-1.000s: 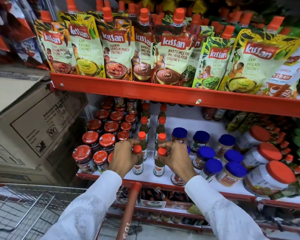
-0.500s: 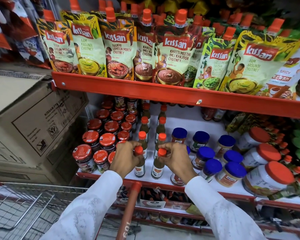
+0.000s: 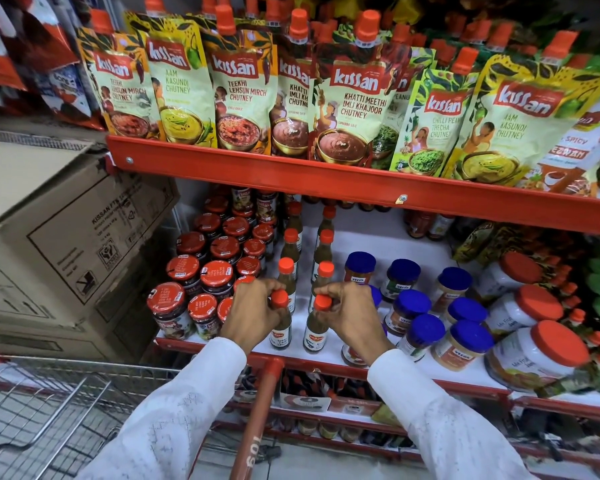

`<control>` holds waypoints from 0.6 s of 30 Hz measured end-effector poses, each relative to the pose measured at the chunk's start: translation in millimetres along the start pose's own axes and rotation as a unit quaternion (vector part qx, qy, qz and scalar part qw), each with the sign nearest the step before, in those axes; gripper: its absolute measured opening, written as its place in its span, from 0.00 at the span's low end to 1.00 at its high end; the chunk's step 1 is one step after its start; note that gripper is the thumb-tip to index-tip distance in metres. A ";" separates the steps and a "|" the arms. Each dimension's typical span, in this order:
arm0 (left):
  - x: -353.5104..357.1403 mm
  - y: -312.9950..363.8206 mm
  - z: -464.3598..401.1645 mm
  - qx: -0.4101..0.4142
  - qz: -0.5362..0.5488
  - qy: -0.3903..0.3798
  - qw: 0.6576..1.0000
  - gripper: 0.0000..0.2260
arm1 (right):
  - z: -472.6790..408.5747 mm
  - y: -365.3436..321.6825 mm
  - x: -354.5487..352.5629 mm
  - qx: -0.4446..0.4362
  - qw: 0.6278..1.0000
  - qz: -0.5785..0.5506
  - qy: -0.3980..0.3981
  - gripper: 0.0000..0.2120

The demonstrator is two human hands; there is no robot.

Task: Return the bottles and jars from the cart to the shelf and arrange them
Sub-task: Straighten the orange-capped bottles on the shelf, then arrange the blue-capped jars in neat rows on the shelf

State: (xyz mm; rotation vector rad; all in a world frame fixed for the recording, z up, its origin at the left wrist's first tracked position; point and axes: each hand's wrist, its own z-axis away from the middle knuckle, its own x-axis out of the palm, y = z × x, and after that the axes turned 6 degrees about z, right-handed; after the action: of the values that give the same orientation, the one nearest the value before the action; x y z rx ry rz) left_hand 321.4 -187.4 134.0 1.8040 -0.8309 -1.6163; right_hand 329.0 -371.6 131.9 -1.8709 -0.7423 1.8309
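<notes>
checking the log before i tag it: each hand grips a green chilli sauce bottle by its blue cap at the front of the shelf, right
Not quite: the caps are orange-red, not blue. In the head view the left hand and the right hand each grip a green chilli sauce bottle, the left bottle and the right bottle, by its cap at the front of the shelf. Blue caps belong to the jars to the right.

Two hands (image 3: pixel 253 311); eight orange-capped sauce bottles (image 3: pixel 280 327); eight blue-lidded jars (image 3: pixel 463 344); one cardboard box (image 3: pixel 66 244).

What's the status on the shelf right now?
Left hand grips left bottle by its cap. Right hand grips right bottle likewise. Both upright at shelf front. Nothing blocking.
</notes>
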 end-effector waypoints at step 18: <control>-8.3 9.1 9.7 0.023 -0.026 0.008 0.999 0.24 | 25.1 6.8 -20.6 -0.029 0.999 -0.001 0.021 0.28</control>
State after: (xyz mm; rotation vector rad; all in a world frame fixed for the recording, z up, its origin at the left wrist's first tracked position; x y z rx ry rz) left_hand 310.4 -187.0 145.2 1.8823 -0.8273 -1.6252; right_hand 304.8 -391.6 142.3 -1.9379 -0.7904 1.7813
